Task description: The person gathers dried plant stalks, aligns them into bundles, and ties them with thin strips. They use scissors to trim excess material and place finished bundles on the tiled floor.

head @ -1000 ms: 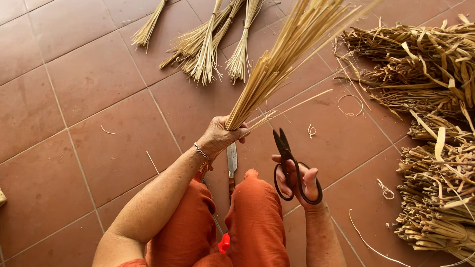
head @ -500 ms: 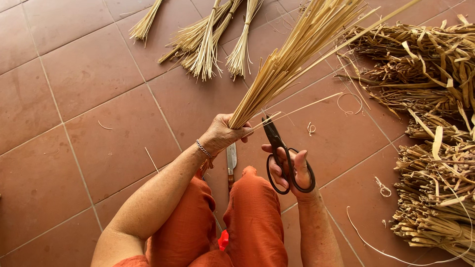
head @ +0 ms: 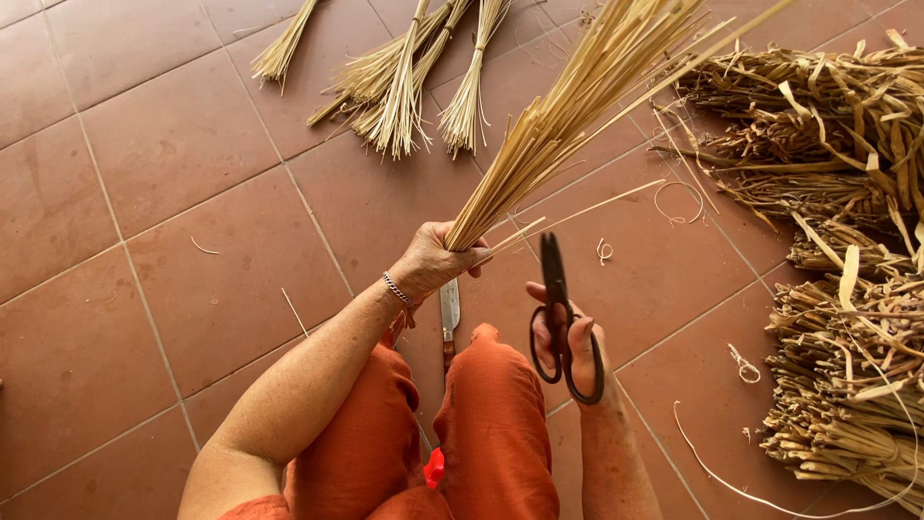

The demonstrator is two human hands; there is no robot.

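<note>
Head cam: left hand has its fingers wrapped tight round a straw bundle fanning far right; right hand grips black scissors, blades shut, just right of the bundle's base.

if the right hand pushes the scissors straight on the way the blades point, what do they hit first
Probably the loose strands trailing from the base of the straw bundle gripped by the left hand. The right hand aims the black scissors up just beneath them, though depth is unclear.
</note>
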